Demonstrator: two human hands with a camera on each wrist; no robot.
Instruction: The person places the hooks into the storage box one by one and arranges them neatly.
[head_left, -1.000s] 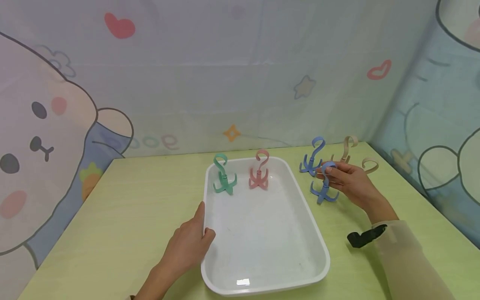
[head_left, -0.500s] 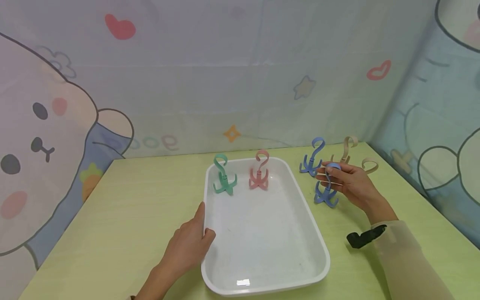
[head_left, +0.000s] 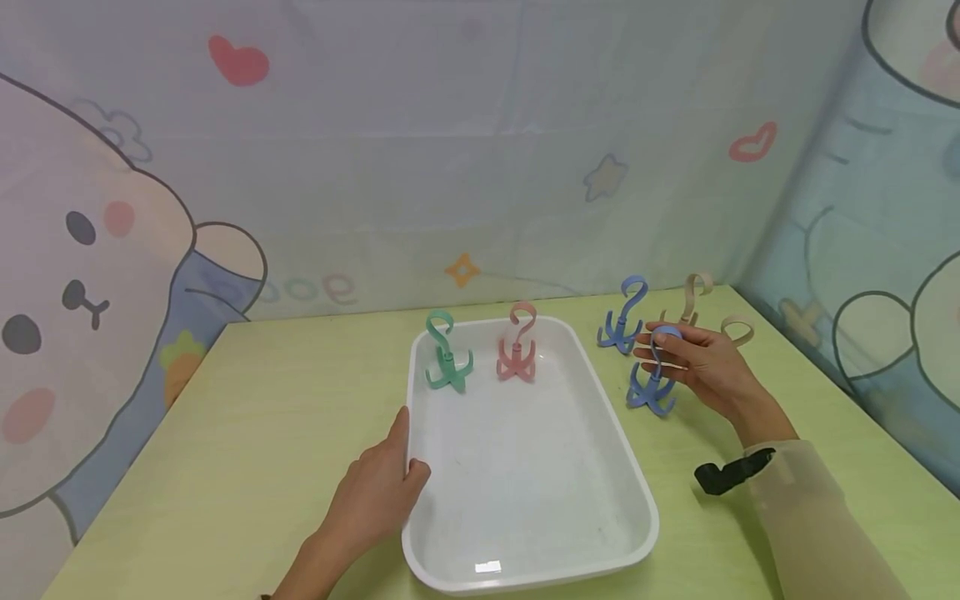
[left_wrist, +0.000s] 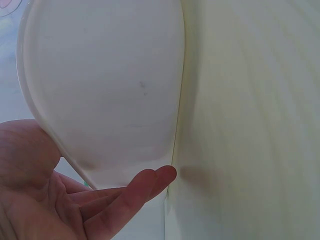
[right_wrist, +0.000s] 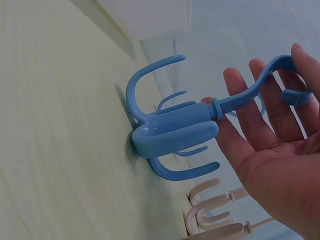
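Observation:
In the head view, my right hand [head_left: 693, 358] holds a blue four-prong hanging hook [head_left: 651, 393] by its curved top. The prongs point up in the right wrist view, and the hook's base [right_wrist: 145, 137] is at or just above the table; I cannot tell which. My left hand [head_left: 378, 487] grips the left side of a white tray [head_left: 525, 492], its thumb over the rim and its fingers along the outer wall [left_wrist: 110, 100]. Inside the tray's far end stand a green hook [head_left: 448, 371] and a pink hook [head_left: 517, 360].
Behind my right hand stand another blue hook [head_left: 618, 332] and a beige hook [head_left: 690, 296]. A second beige hook [head_left: 738, 329] is partly hidden by that hand. A cartoon-print cloth [head_left: 420, 167] backs the pale table [head_left: 262, 433].
The blue hook in my right hand has tilted and its prongs have shifted slightly right and down; the fingers moved a little on its top. The left hand and tray hold their place.

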